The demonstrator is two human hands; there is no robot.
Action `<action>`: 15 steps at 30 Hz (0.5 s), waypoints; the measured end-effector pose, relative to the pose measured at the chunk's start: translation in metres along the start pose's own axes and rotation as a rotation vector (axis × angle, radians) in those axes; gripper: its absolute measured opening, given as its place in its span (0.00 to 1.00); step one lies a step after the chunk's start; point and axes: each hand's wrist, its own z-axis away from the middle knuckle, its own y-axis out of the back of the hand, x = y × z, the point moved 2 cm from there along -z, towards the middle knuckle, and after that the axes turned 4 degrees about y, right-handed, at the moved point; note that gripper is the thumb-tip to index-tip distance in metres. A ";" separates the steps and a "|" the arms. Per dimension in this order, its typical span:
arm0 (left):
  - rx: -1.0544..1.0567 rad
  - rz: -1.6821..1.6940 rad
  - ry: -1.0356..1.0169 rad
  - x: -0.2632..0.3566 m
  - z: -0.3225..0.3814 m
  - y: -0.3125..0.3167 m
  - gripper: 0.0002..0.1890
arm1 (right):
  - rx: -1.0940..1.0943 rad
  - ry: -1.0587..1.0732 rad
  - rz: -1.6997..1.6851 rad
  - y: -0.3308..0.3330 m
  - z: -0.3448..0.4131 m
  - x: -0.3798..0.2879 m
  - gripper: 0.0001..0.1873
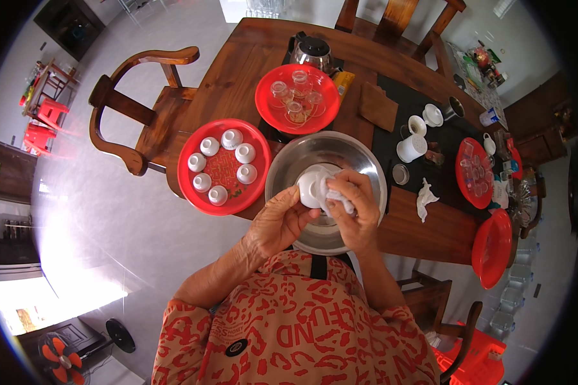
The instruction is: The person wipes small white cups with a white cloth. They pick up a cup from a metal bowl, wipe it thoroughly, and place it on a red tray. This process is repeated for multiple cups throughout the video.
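Over a large stainless steel basin [373, 168], my left hand [282, 219] grips the edge of a small white cup [309, 190]. My right hand [354, 209] presses a white cloth [336, 196] against the cup's other side. Left of the basin, several white cups [218, 195] stand upside down in a ring on a red plastic tray [185, 178]. Behind the basin, a second red tray [265, 108] holds several clear glass cups [295, 109]. A steel kettle with a black lid [313, 50] stands behind that tray.
To the right are a brown cloth [378, 106], a white strainer cup [412, 147], lidded white ware [432, 115], a crumpled tissue [426, 198], a red tray of glasses [473, 173] and a red basin [492, 248]. Wooden armchairs [130, 106] flank the table [428, 240].
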 end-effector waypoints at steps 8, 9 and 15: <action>0.058 -0.121 -0.044 -0.008 0.001 0.006 0.13 | -0.097 0.472 0.497 -0.010 0.000 -0.017 0.19; 0.023 -0.144 -0.058 -0.008 0.001 0.008 0.13 | -0.108 0.431 0.482 -0.011 -0.002 -0.018 0.19; 0.064 -0.247 -0.099 -0.006 0.008 0.004 0.13 | -0.034 -0.028 0.193 -0.010 -0.007 -0.005 0.14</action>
